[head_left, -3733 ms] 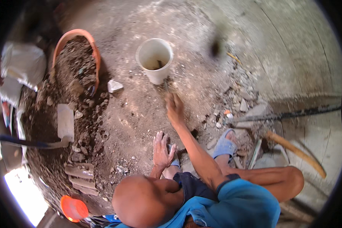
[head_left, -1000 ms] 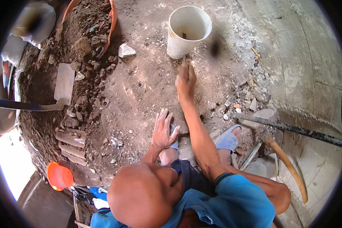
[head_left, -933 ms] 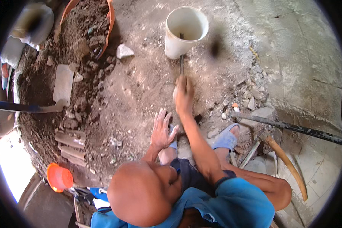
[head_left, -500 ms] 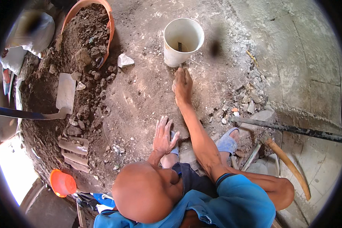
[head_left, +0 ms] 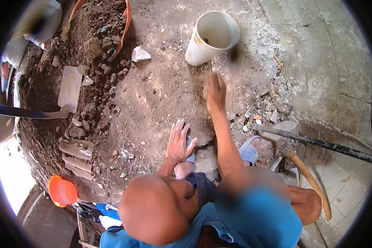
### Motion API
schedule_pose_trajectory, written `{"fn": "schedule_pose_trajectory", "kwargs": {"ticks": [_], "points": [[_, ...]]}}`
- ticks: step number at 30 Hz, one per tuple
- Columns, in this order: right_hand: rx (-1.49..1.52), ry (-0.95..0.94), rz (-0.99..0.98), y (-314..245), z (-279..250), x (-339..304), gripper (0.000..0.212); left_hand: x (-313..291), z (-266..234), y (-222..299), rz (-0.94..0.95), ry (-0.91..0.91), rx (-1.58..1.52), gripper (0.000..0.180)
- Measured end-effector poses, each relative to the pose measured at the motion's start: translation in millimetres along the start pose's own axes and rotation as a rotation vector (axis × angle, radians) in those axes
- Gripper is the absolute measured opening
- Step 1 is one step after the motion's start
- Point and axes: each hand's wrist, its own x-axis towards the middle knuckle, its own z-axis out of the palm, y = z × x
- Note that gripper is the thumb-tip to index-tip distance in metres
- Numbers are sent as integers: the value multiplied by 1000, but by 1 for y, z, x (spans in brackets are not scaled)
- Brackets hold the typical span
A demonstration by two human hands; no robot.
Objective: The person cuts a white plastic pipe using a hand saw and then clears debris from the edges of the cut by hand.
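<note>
A: What does the right hand (head_left: 215, 91) hold, please?
B: It is closed around a thin rod (head_left: 210, 66), which points to the far side. The rod comes out from the fist and reaches the near wall of the white bucket (head_left: 194, 51).
A: And where exactly is this bucket?
B: It stands on the dirt floor (head_left: 161, 93), just beyond the fist, to the right of a white stone (head_left: 140, 54). Inside I see a dark piece (head_left: 206, 41), roughly in line with the rod. Whether the two are one object, I cannot tell.
A: Does the left hand (head_left: 179, 142) help?
B: I think not. Its fingers are spread and grasp nothing. It is nearer to the body, beside the blue sandal (head_left: 190, 153) of the left foot; whether it touches the ground is not clear.
A: Which step is in hand, in your opinion?
B: I would say, handling the rod at the bucket's near side.
A: What does the next move call for?
B: In my judgement, a firm hold on the rod and care not to push the bucket over.
</note>
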Motion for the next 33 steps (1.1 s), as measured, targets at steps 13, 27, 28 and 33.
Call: {"fn": "schedule_pose_trajectory", "kwargs": {"ticks": [13, 27, 28, 33], "points": [[38, 11, -7, 8, -3, -31, 31, -1, 4, 3, 1, -26, 36, 67], [143, -75, -113, 3, 15, 20, 29, 2, 8, 4, -22, -70, 41, 69], [77, -32, -86, 23, 7, 11, 30, 3, 7, 2, -17, -62, 50, 68], [-25, 2, -82, 13, 6, -20, 35, 3, 4, 6, -41, -67, 68, 67]]}}
